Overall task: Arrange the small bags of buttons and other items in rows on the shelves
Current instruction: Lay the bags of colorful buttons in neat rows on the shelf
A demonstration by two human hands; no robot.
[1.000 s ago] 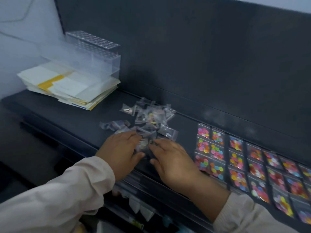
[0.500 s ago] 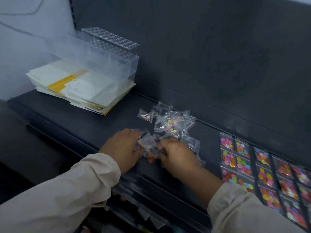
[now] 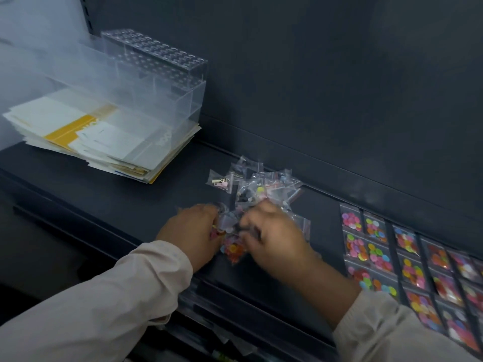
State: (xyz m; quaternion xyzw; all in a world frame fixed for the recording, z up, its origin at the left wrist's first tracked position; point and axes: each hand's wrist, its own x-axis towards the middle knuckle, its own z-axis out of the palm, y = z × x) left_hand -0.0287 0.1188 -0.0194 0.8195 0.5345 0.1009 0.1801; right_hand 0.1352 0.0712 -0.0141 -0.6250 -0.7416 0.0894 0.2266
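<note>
At lower right the rows of bags (image 3: pixel 379 246) lie ordered, but a loose pile (image 3: pixel 257 185) remains at centre, where the left hand (image 3: pixel 190 235) and right hand (image 3: pixel 275 240) curl their fingers round a few bags (image 3: pixel 232 248).

clear acrylic organizer (image 3: pixel 167 82) | on top of paper stack (image 3: pixel 104 142) | shelf's left end

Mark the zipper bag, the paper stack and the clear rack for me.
zipper bag (image 3: pixel 220 181): head view, on the gold pulls inside.
paper stack (image 3: pixel 66 132): head view, on its yellow band.
clear rack (image 3: pixel 155 52): head view, on its holed top.
</note>
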